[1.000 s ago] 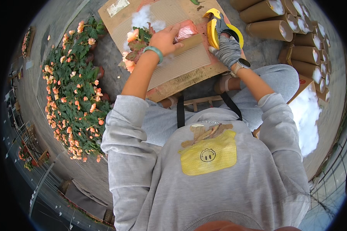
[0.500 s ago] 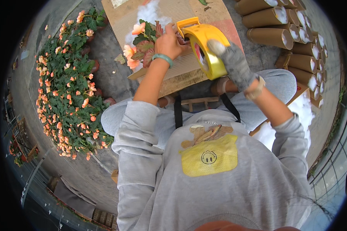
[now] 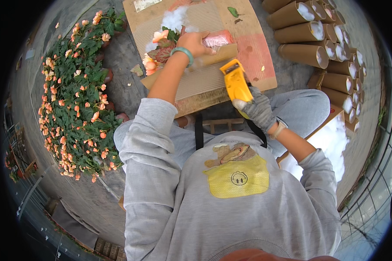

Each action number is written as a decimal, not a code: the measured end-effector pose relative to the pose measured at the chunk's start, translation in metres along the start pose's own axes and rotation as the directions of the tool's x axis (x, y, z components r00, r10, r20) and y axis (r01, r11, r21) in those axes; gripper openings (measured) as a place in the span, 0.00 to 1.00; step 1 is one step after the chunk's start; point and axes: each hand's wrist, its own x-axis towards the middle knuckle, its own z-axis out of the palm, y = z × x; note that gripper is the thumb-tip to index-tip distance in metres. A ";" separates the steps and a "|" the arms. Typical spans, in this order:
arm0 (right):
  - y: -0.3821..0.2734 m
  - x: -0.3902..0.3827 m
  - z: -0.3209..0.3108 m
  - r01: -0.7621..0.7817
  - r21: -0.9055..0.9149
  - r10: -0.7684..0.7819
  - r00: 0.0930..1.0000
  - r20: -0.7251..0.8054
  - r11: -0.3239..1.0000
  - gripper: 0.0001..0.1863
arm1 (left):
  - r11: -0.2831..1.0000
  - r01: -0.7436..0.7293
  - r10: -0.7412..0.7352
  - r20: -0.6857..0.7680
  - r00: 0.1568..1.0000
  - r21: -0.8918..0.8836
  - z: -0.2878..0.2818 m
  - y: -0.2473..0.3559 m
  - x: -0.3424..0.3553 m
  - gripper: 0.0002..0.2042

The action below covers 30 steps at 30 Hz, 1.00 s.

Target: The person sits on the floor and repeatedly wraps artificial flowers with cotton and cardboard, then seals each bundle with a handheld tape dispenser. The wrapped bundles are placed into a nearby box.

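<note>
On a cardboard-topped work surface (image 3: 248, 26) lies a potted begonia on its side. Its peach flowers (image 3: 150, 65) and reddish leaves (image 3: 163, 51) point left, and its pot (image 3: 218, 39), covered in shiny clear wrap, points right. My bare left hand (image 3: 195, 44) is closed over the plant where stems meet pot; its fingertips are partly hidden. A brown cardboard sheet (image 3: 222, 53) runs along the near side of the plant. Nearer my knees, my gloved right hand (image 3: 258, 106) grips a yellow tape dispenser (image 3: 237, 82), its head apart from the pot.
White fluffy stuffing (image 3: 175, 17) lies behind the plant. Stacked brown cardboard tubes (image 3: 302, 54) with white filling stand at right, above a box of white stuffing (image 3: 324, 148). Many flowering begonias (image 3: 74, 108) crowd the ground at left. A loose leaf (image 3: 233, 11) rests on the cardboard.
My right hand has drawn the tape dispenser down toward me and turned it, away from the plant. The wrapped pot now shows in full. My left hand stays on the plant.
</note>
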 end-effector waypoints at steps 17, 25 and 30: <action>0.023 0.150 0.016 0.279 -0.361 -0.074 0.869 0.489 0.890 0.42 | 0.851 -0.524 0.472 -0.478 0.741 0.029 0.073 0.074 -0.156 0.23; 0.017 0.158 0.000 0.277 -0.281 -0.068 0.812 0.579 0.919 0.48 | 0.760 -0.372 0.472 -0.059 0.880 0.533 0.054 0.026 -0.136 0.32; 0.012 0.145 -0.008 0.376 -0.255 -0.131 0.751 0.647 0.891 0.47 | 0.704 -0.446 0.556 -0.039 0.830 0.552 0.012 -0.018 -0.127 0.28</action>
